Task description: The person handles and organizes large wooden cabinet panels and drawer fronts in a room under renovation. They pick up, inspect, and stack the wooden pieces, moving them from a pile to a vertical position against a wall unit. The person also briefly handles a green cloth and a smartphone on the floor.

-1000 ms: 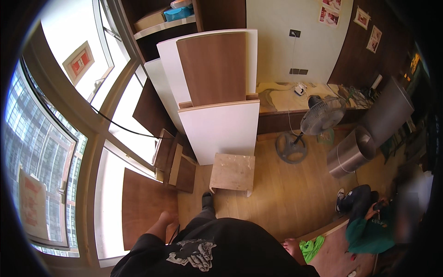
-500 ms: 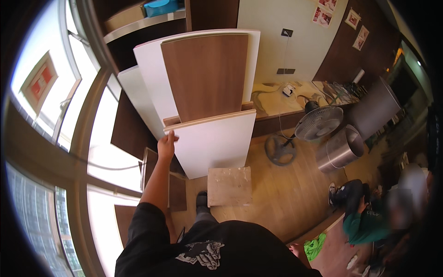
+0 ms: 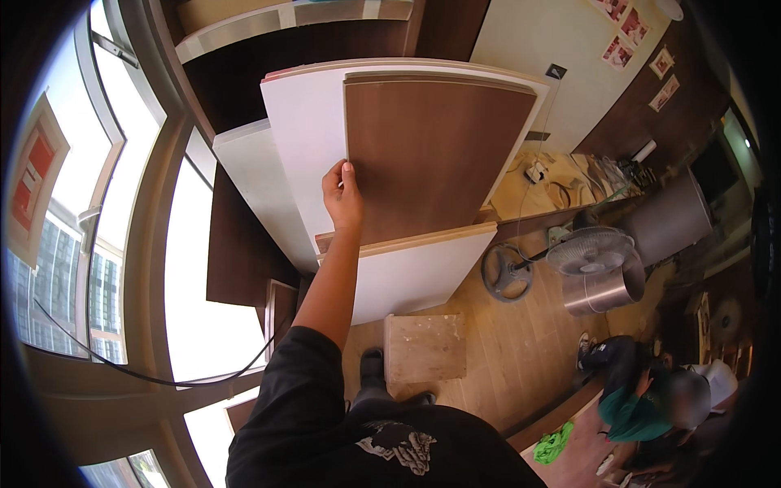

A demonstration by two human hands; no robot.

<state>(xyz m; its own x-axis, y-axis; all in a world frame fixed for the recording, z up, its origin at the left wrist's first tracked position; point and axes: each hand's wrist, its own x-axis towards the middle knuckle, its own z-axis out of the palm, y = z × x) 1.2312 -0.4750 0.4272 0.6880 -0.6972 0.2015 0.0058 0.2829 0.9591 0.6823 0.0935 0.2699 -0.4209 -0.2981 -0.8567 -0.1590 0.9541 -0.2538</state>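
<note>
With the left hand, gripping the brown panel by its left edge, thumb in front, though too hidden behind to judge how firmly; with the right hand out of view, impossible to tell whether free or holding. Judged from this, done as far as a one-handed hold, but not yet clear: standing between a large white panel behind and a lower white panel in front.
</note>
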